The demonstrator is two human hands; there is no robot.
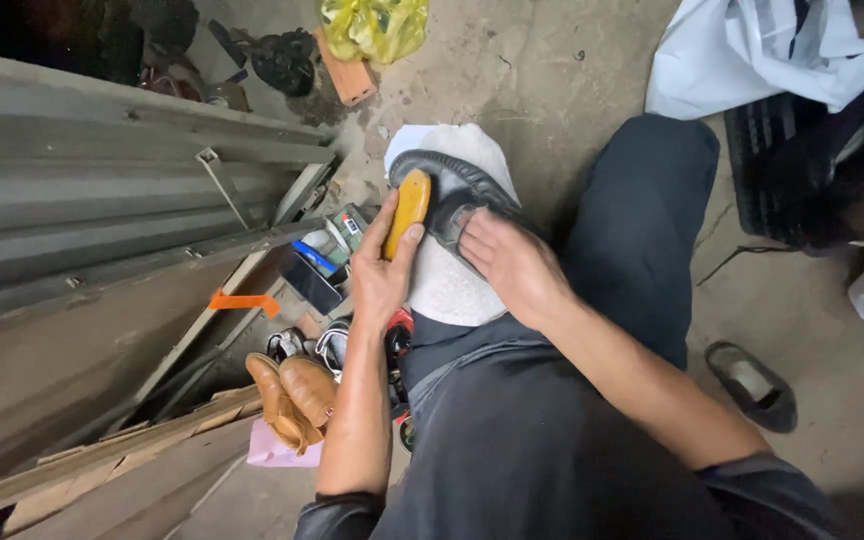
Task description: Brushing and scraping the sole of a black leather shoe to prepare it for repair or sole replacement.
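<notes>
Head view is showing us holding a black shoe [449, 190] on a white cloth [449, 285] over our knee. Our left hand [380, 282] is closing around a yellow brush [409, 207] at the shoe's rim, while our right hand [514, 264] is pressing flat, fingers spread, on its upper. We are judging the polishing partly done. Below, bare concrete floor [552, 70] is lying cluttered, with brown shoes [292, 398] beside wooden boards [102, 460].

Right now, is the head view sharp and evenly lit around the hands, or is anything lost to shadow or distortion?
Head view: the left hand with the yellow-orange brush and the right hand on the black leather shoe are sharp and evenly lit; the top-left corner sinks into shadow; the wide lens bends the grey metal sheet at the edges.
</notes>
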